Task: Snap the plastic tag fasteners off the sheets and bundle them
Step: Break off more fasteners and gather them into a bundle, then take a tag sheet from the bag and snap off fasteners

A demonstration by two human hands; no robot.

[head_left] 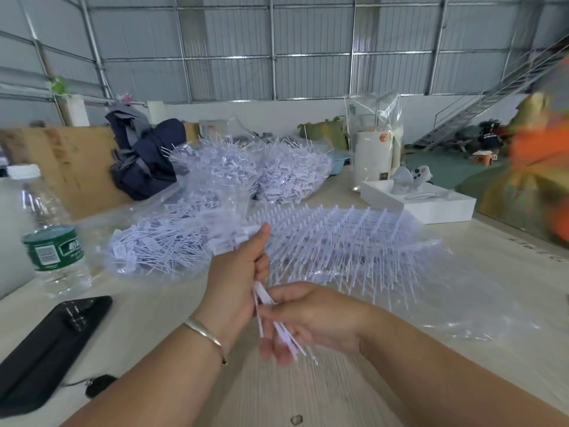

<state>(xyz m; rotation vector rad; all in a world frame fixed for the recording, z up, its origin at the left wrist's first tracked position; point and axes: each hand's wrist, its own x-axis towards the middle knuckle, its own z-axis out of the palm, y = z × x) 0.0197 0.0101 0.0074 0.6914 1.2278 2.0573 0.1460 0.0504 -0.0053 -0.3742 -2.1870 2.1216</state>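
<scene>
Fasteners: a small bunch of thin white plastic tag fasteners (261,298) is held above the pale wood-grain counter (508,288), between both hands.
Sheets: flat comb-like sheets of fasteners (338,238) are stacked on crinkled clear plastic just behind the hands; rows of stiff white pins are seen standing off them.
Loose heaps: snapped-off fasteners (160,248) are piled in clear bags at left and further back.
Left grip: the left hand (237,282) is closed round the upper part of the bunch, thumb raised; a thin metal bangle (204,332) is worn on the wrist.
Right grip: the right hand (311,318) is curled round the lower ends, fingers half closed.
Hard to make out: the fastener tips below the right hand are blurred; a count cannot be made.
Surroundings: a clear water bottle (52,238) with green label, a black pouch (46,349), a white box (421,203).
</scene>
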